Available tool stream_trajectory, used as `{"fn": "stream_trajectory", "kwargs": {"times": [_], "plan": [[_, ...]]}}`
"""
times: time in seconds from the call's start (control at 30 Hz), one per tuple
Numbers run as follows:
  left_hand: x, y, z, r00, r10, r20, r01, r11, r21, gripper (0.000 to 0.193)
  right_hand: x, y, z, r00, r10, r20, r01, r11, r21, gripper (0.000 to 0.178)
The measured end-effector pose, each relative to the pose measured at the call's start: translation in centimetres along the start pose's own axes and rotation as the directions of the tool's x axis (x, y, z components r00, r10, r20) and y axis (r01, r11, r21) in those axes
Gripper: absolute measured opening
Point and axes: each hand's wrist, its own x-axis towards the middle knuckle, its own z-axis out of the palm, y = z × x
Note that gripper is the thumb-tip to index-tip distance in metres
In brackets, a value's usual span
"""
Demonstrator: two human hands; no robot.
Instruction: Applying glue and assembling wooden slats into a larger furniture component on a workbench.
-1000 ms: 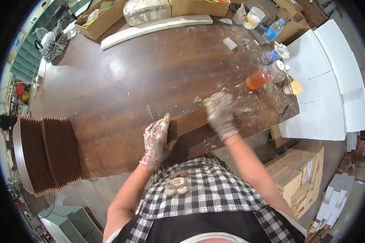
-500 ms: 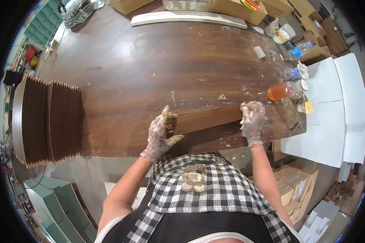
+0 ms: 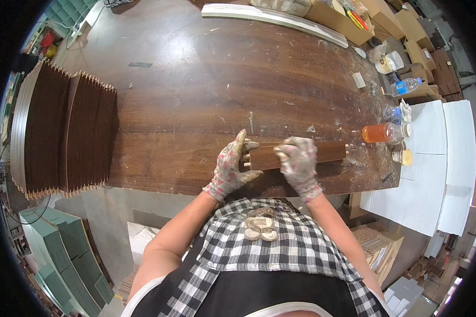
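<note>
The step in hand looks like working over the top face of a dowelled dark brown wooden board [image 3: 328, 152] that lies on the bench [image 3: 185, 105] at its near edge. The next move, as I judge it, calls for keeping the board's nine o'clock end steady while the other hand works along its length, clear of the pale dowels [image 3: 347, 148] (they jut from both ends).

The left hand [image 3: 231, 166] is at the board's nine o'clock end, thumb and fingers spread open around the dowels there; whether it presses on the wood I cannot tell. The right hand [image 3: 300, 165] is over the board's middle with fingers curled; whether it grips something small inside is hidden. The board's far end reaches out past this hand toward three o'clock.

From the board, a stack of dark boards [image 3: 90, 132] stands well apart toward nine o'clock, and a bottle of orange liquid [image 3: 374, 133] lies between two and three.
</note>
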Motion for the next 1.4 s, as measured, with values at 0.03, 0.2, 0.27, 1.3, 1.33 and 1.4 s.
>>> {"fn": "stream_trajectory", "kwargs": {"times": [0.03,0.2,0.27,1.3,1.33,1.4], "plan": [[0.1,-0.3,-0.2,0.996,0.093,-0.013,-0.091,0.990,0.111,0.105,0.7,-1.8,0.6,0.997,-0.063,0.039,0.062,0.997,0.037,0.007],[0.5,-0.7,-0.4,0.955,0.296,-0.017,-0.279,0.916,0.290,0.102,1.0,-3.2,0.9,0.985,-0.148,0.090,0.140,0.987,0.083,0.012],[0.0,-0.6,-0.4,0.982,0.190,-0.024,-0.182,0.966,0.186,0.102,-0.6,-0.2,-0.3,0.993,-0.120,-0.018,0.120,0.992,0.030,0.013],[7.7,5.7,10.3,0.921,0.071,0.384,-0.337,0.638,0.692,0.061,-1.4,11.0,-7.2,0.779,0.624,-0.059,-0.601,0.771,0.211,0.008],[7.6,5.6,10.3,0.920,0.074,0.384,-0.339,0.643,0.687,0.061,-1.5,11.4,-6.8,0.830,0.538,-0.146,-0.526,0.843,0.116,0.010],[7.4,5.5,10.3,0.921,0.098,0.377,-0.350,0.634,0.689,0.061,-0.8,11.2,-7.2,0.685,0.727,-0.045,-0.678,0.659,0.327,0.011]]}}
